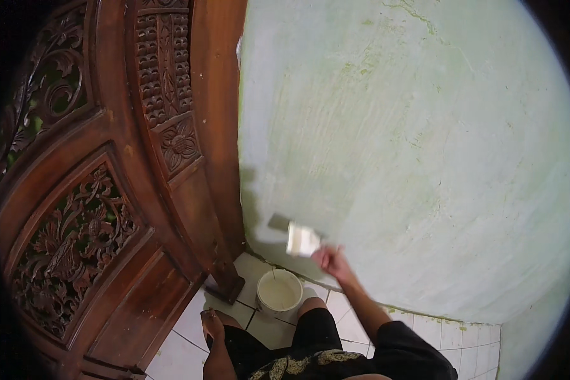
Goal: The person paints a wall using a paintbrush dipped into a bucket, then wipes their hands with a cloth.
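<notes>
Beyond the bucket, the wall (411,158) is showing rough plaster, streaked chalky white and pale green. Left of the bucket, dark wooden panelling (145,190) is curving through the fisheye, bearing pierced leaves and flowers. Under the bucket, smooth white floor tiles (177,348) are meeting in straight joints. The round pale bucket (273,310) itself is holding creamy liquid (282,294), so it is probably weighing heavily; its rim would be the place to grip. Beyond the bucket and slightly right, near the wall, a wide, flat paintbrush (303,240) is blurring; it is probably feeling light, stiff at the handle, soft at the tip and slippery if wet. The handle end is the place for holding. There the right hand (329,260) is clamping its fingers. Left of the bucket, the left hand (213,323) is resting on the knee (229,320); whether its fingers are lying together, I cannot tell.
</notes>
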Tool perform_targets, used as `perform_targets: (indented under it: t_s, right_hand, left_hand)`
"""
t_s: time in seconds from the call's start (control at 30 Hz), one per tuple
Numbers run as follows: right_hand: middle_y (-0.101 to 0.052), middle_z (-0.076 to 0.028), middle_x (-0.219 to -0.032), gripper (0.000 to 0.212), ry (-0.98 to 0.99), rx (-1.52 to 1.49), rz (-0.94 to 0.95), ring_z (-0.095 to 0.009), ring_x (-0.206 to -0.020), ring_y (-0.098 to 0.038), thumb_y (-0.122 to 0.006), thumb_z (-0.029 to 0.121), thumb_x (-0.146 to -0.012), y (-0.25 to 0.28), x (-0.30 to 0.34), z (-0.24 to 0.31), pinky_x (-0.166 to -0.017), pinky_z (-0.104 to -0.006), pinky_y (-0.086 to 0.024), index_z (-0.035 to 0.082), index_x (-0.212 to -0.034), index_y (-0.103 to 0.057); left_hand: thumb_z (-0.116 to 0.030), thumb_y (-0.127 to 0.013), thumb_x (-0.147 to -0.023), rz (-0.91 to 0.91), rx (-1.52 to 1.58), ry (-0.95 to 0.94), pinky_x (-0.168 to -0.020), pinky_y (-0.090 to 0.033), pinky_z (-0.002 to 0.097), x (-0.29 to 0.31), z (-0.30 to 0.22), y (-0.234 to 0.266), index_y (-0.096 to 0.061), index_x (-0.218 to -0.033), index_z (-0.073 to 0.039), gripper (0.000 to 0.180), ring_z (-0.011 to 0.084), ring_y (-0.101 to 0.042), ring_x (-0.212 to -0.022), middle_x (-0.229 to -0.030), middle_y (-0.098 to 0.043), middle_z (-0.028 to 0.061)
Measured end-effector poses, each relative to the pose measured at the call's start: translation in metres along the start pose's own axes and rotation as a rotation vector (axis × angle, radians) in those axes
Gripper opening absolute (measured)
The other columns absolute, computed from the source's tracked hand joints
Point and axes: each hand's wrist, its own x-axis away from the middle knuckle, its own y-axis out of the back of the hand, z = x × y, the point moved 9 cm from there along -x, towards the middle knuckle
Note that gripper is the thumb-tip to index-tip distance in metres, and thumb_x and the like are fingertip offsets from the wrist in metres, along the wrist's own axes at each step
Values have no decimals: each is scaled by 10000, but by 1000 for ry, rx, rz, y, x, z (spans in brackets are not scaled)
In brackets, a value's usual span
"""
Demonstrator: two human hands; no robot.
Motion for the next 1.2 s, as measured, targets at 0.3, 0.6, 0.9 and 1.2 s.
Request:
perform_targets:
  t_s: [0.3, 0.6, 0.9, 1.2]
  right_hand:
    - [-590, -84, -958, 312, 938, 1085, -39, -171, -856, -555, -562, 198, -816, -305, 5, 411, -773, -317, -446, -37, -1019, -541]
    - [-616, -64, -963, 203, 1699, 2473, -360, -263, -794, -594, -554, 129, -818, -492, 23, 429, -686, -269, -469, 90, -1016, -578]
    - [-606, -131, -885, 155, 1347, 2688, -459, -326, -784, -582, -538, 103, -791, -455, -21, 400, -650, -359, -471, 77, -934, -592]
    - [-618, -37, -882, 198, 1003, 2333, -55, -114, -795, -564, -576, 60, -768, -508, -20, 518, -703, -262, -459, 7, -959, -592]
  left_hand:
    - [-208, -509, -823, 18, 114, 58, -642, -433, 416, 5, -23, -11, -510, -877, 34, 248, 350, -559, -723, -760, -579, 206]
    - [-208, -525, -805, 17, 23, 46, -624, -423, 400, 0, 4, -26, -515, -797, 29, 238, 311, -533, -683, -743, -558, 174]
    - [-187, -547, -796, -49, -112, -26, -616, -442, 377, -8, 12, -15, -558, -726, 15, 214, 319, -564, -692, -750, -589, 163]
    - [-199, -566, -754, 40, -224, 127, -665, -435, 429, -8, 91, -55, -540, -840, 4, 222, 354, -563, -752, -796, -599, 189]
